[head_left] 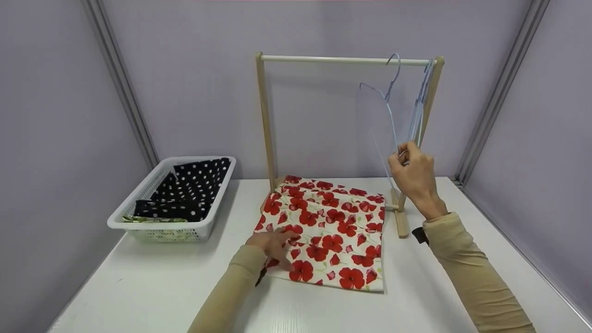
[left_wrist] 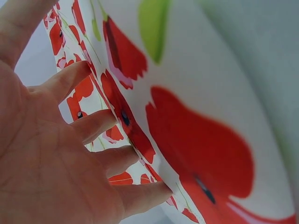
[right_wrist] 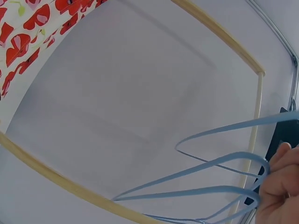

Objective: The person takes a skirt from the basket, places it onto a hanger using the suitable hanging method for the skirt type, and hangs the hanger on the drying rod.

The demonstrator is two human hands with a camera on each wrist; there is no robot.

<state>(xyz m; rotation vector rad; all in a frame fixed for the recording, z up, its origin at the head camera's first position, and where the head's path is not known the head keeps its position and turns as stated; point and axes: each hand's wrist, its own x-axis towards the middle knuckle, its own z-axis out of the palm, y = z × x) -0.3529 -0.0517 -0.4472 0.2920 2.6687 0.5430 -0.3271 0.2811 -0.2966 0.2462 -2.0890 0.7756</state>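
Observation:
A white cloth printed with red poppies [head_left: 323, 231] lies spread on the table, with folds toward its far side. My left hand [head_left: 273, 245] rests on its left part, fingers spread and fingertips touching the cloth, as the left wrist view also shows. My right hand [head_left: 414, 173] pinches the near end of a light blue clothes hanger [head_left: 391, 118], fingers curled. That hanger tilts, with its hook up at the rail [head_left: 323, 59]. In the right wrist view, my right hand [right_wrist: 282, 186] is partly cut off beside the blue hangers [right_wrist: 201, 163].
Other blue hangers [head_left: 420, 99] hang bunched at the right end of the wooden rack [head_left: 264, 115]. A white plastic basket [head_left: 217, 203] at left holds black polka-dot fabric [head_left: 199, 180] and a green patterned piece [head_left: 152, 219]. Pale walls enclose the white table [head_left: 162, 286].

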